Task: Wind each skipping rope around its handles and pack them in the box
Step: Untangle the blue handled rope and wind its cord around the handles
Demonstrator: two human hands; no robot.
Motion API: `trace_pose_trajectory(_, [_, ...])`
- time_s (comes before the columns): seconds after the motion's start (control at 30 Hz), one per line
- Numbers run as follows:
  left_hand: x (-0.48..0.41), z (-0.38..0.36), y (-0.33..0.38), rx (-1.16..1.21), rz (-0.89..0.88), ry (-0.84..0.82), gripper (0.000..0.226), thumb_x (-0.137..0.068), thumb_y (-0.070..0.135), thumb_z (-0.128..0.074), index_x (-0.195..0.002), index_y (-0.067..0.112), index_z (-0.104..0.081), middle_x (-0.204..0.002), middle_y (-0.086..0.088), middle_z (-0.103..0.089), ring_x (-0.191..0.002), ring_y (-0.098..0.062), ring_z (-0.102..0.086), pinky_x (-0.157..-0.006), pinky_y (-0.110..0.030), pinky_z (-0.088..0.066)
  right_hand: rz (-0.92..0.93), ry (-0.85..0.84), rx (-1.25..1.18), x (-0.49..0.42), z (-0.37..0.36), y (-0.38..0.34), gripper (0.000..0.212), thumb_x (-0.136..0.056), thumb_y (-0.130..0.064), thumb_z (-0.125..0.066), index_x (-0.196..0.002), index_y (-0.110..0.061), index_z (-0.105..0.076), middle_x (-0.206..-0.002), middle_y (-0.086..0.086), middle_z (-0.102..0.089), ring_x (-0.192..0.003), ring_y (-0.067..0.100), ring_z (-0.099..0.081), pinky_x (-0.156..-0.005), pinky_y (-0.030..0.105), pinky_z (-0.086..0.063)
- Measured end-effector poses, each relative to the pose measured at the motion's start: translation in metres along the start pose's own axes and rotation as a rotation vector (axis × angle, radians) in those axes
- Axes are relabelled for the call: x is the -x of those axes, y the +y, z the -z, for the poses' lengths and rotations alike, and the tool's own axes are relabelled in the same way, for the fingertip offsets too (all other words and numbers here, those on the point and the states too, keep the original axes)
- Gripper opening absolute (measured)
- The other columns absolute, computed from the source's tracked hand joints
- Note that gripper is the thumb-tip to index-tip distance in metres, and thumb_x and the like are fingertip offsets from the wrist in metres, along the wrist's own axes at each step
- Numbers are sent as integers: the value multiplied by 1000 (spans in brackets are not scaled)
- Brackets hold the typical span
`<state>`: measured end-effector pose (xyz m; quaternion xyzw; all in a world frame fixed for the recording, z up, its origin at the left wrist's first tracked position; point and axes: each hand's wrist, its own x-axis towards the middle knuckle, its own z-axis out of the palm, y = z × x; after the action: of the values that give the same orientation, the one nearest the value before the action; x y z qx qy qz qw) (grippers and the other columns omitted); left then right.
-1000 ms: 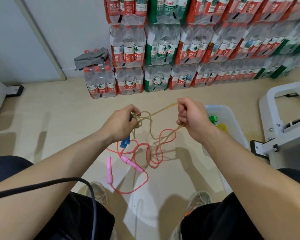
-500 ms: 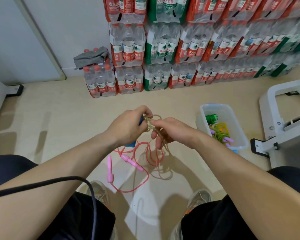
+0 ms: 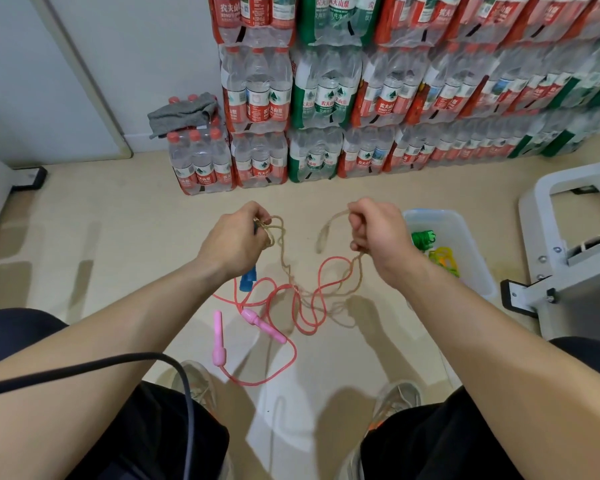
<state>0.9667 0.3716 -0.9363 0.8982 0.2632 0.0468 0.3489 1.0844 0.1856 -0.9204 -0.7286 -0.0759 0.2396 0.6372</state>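
The left grip [image 3: 236, 244] is curling around a blue plastic handle [image 3: 248, 280]; the right grip [image 3: 381, 237] is pinching its thin tan cord [image 3: 321, 233], sagging between them above a looping pink rope [image 3: 262, 325].

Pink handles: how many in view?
2. One pink handle lies on the floor, pointing away from the person; the second pink handle lies slanted just right of it. Neither is held. The box could hide more.
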Motion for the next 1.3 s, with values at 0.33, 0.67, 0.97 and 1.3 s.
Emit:
trace_pose_trajectory(0.33, [11,2,22,296,-168,-153,18,-99,10,-53,-111,20,-60,-92,3,-73,-93,-11,-69,-91,-29,-54,82,-93,1016,14,2,9,61,-90,-32,-51,-149,-19,-40,-148,7,-40,-139,30,-34,-109,42,-35])
trace_pose_trajectory(0.67, [19,1,33,316,-208,-118,37,-100,19,-57,-134,29,-48,-88,0,-57,-88,-17,-61,-85,-29,-53,-38,-388,263,17,-20,7,12,-98,-18,-53,-104,-12,-62,-61,-5,-40,-52,10,-39,-52,29,-38])
trace_pose_trajectory(0.97, [26,-9,38,585,-41,2,31,-101,11,-55,-130,22,-52,-102,-8,-70,-95,-22,-70,-80,-39,-61,-44,-487,273,30,-34,11,20,-94,-24,-67,-108,-12,-70,-86,-7,-76,-67,-2,-62,-58,23,-48])
trace_pose_trajectory(1.3, [26,-9,42,886,7,-48,22,-105,11,-48,-124,4,-56,-116,-3,-74,-113,-15,-67,-94,-31,-56,-37,-510,252,33,-36,18,18,-97,-22,-66,-82,-14,-71,-68,4,-64,-62,12,-58,-58,24,-47])
